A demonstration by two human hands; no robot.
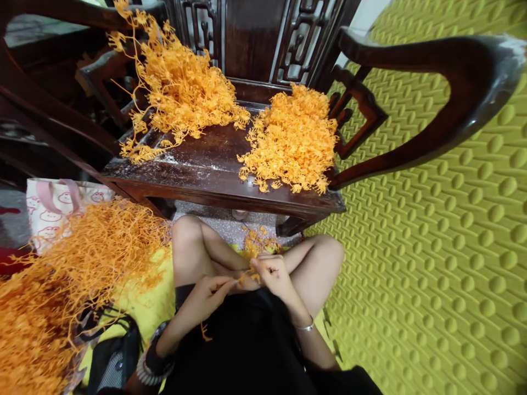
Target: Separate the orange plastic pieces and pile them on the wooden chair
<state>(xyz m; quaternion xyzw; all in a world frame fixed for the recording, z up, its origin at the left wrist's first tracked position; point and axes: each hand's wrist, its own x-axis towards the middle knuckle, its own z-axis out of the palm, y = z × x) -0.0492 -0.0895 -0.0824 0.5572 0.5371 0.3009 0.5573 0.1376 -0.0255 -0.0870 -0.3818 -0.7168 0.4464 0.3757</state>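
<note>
Left hand pinches orange piece before loaded chair.

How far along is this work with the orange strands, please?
Perhaps partway. The left heap and right heap on the chair look done, being set apart. In hand: a small orange piece between left hand and right hand. Probably left: the big loose tangle beside the left knee.

Fairly bright, soft light; glare on chair arm; upper left dim; edges stretched.
</note>
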